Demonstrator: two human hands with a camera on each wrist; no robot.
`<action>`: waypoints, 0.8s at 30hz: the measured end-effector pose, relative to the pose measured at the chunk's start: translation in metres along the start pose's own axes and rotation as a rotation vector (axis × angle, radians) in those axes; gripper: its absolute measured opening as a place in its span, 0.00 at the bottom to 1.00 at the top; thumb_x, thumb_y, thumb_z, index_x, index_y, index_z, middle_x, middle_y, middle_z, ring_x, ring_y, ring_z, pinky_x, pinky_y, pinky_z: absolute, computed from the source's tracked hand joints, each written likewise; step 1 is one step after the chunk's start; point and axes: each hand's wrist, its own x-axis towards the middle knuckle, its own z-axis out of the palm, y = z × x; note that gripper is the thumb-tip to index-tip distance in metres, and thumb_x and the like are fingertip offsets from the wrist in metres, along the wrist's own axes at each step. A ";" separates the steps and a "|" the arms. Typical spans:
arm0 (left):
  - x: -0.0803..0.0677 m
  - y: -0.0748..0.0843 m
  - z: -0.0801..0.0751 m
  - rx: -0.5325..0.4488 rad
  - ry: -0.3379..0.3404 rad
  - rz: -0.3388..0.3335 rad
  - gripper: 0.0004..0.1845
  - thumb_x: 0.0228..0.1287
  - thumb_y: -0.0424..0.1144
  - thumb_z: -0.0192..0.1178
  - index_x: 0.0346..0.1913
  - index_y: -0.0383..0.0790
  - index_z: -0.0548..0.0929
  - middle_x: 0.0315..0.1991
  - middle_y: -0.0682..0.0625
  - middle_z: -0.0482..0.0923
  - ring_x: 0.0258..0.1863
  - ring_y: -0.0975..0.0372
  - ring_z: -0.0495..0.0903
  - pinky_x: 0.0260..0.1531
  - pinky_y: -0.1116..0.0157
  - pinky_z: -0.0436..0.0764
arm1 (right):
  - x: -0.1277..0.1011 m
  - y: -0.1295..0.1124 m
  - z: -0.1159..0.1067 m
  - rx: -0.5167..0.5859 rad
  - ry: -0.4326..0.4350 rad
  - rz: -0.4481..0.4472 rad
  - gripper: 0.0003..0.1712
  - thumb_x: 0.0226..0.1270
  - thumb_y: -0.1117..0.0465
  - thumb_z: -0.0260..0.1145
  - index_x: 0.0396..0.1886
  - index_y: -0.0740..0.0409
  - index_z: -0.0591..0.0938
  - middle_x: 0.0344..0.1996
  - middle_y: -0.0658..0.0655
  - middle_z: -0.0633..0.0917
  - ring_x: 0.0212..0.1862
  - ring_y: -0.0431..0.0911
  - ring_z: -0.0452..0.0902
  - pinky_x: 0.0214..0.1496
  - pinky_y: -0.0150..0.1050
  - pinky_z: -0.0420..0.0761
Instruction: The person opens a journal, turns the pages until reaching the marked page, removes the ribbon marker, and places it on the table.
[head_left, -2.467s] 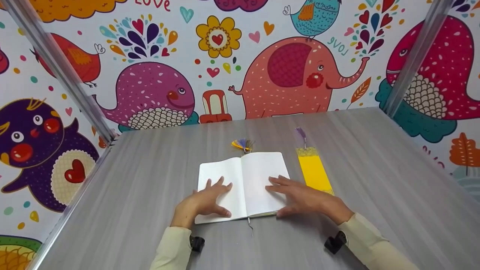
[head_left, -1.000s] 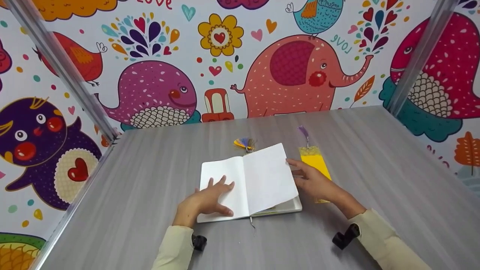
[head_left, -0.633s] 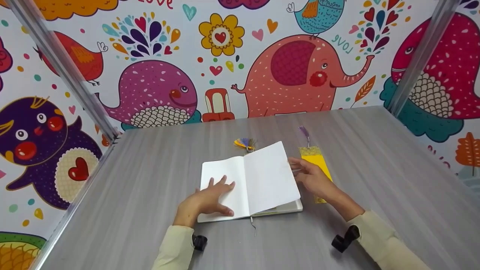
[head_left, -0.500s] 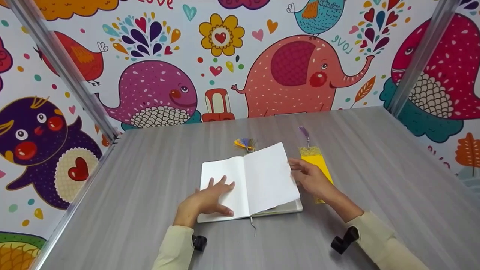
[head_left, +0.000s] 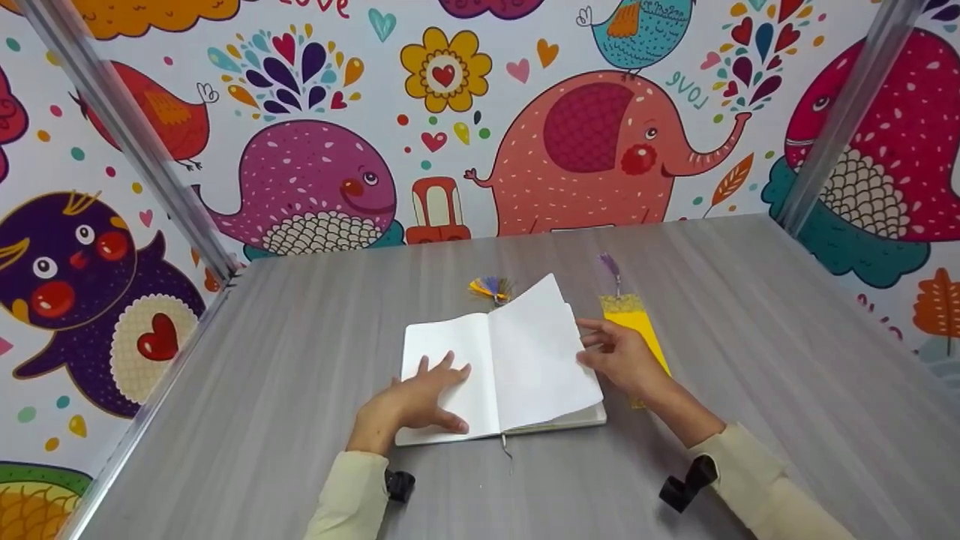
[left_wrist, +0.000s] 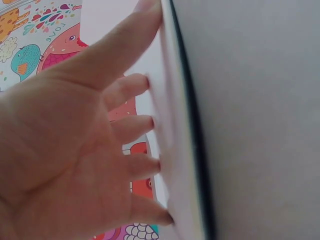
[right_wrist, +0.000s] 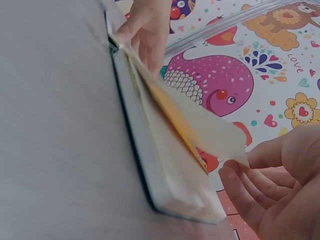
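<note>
A white blank-paged notebook (head_left: 499, 371) lies open near the middle of the grey desk (head_left: 300, 337), one right-hand page (head_left: 544, 352) lifted. The left hand (head_left: 409, 405) presses flat with spread fingers on the left page; the right hand (head_left: 622, 360), fingers loosely curled, pinches the raised page's outer edge, beside a yellow bookmark (head_left: 636, 330).

Yellow bookmark (head_left: 636, 330) partly hidden behind right hand (head_left: 619, 358); second bookmark under lifted page (head_left: 541, 352), only tassel (head_left: 489, 288) showing.
</note>
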 end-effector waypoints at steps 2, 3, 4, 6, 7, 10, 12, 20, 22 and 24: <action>0.000 0.001 0.000 0.001 -0.001 -0.003 0.51 0.53 0.52 0.74 0.78 0.50 0.60 0.82 0.43 0.43 0.81 0.38 0.37 0.68 0.25 0.43 | -0.001 -0.003 -0.001 0.040 -0.007 0.021 0.28 0.66 0.68 0.67 0.67 0.62 0.76 0.49 0.65 0.85 0.44 0.46 0.82 0.47 0.33 0.86; 0.000 0.001 -0.001 0.002 -0.002 -0.003 0.51 0.53 0.52 0.74 0.78 0.50 0.60 0.82 0.43 0.43 0.81 0.38 0.37 0.68 0.25 0.43 | -0.002 -0.005 -0.001 0.063 -0.014 0.036 0.28 0.67 0.67 0.67 0.67 0.62 0.76 0.50 0.65 0.85 0.44 0.45 0.82 0.48 0.34 0.86; 0.000 0.001 -0.001 0.002 -0.003 -0.005 0.51 0.53 0.52 0.74 0.78 0.50 0.60 0.82 0.43 0.43 0.81 0.38 0.37 0.68 0.25 0.43 | -0.003 -0.006 -0.002 0.089 -0.023 0.054 0.28 0.68 0.66 0.67 0.67 0.62 0.76 0.51 0.65 0.84 0.44 0.45 0.83 0.49 0.35 0.86; 0.000 0.002 -0.001 0.005 -0.004 -0.006 0.51 0.53 0.52 0.74 0.78 0.50 0.60 0.82 0.43 0.43 0.81 0.38 0.37 0.69 0.25 0.43 | -0.005 -0.009 -0.003 0.130 -0.036 0.091 0.28 0.68 0.63 0.67 0.67 0.60 0.76 0.54 0.64 0.84 0.45 0.44 0.84 0.52 0.39 0.86; 0.000 0.002 -0.001 0.005 -0.006 -0.006 0.51 0.53 0.52 0.74 0.78 0.50 0.60 0.82 0.43 0.43 0.81 0.38 0.37 0.69 0.26 0.43 | -0.005 -0.010 -0.004 0.150 -0.039 0.111 0.28 0.69 0.63 0.67 0.68 0.60 0.76 0.55 0.64 0.83 0.46 0.44 0.84 0.53 0.40 0.86; 0.000 0.003 -0.002 0.006 -0.008 -0.004 0.51 0.54 0.52 0.74 0.78 0.50 0.60 0.82 0.43 0.43 0.80 0.38 0.37 0.69 0.26 0.43 | -0.005 -0.011 -0.004 0.204 -0.043 0.155 0.28 0.69 0.61 0.67 0.68 0.59 0.76 0.60 0.65 0.81 0.49 0.44 0.84 0.56 0.42 0.84; -0.001 0.004 -0.002 0.006 -0.007 -0.001 0.51 0.54 0.52 0.74 0.78 0.49 0.60 0.82 0.42 0.43 0.80 0.37 0.37 0.68 0.25 0.43 | -0.005 -0.011 -0.004 0.246 -0.045 0.173 0.28 0.69 0.61 0.66 0.68 0.59 0.76 0.62 0.65 0.80 0.50 0.44 0.84 0.56 0.41 0.84; -0.001 0.002 -0.002 0.005 -0.006 0.009 0.51 0.55 0.52 0.74 0.79 0.48 0.60 0.82 0.42 0.43 0.80 0.37 0.38 0.69 0.26 0.44 | -0.003 -0.015 -0.003 0.414 -0.092 0.207 0.29 0.71 0.61 0.63 0.70 0.60 0.73 0.66 0.64 0.77 0.50 0.42 0.83 0.55 0.38 0.84; -0.001 0.001 -0.002 0.005 -0.005 0.007 0.50 0.55 0.52 0.74 0.78 0.49 0.60 0.82 0.42 0.44 0.80 0.37 0.38 0.70 0.27 0.44 | -0.004 -0.018 -0.002 0.423 -0.097 0.206 0.28 0.72 0.59 0.62 0.70 0.59 0.73 0.64 0.62 0.78 0.50 0.43 0.83 0.55 0.38 0.84; -0.002 0.001 -0.003 0.004 -0.005 0.005 0.50 0.55 0.51 0.74 0.78 0.49 0.60 0.82 0.43 0.44 0.80 0.38 0.39 0.70 0.27 0.44 | -0.004 -0.021 0.000 0.433 -0.098 0.199 0.28 0.73 0.58 0.62 0.70 0.59 0.74 0.61 0.61 0.81 0.49 0.43 0.83 0.53 0.37 0.84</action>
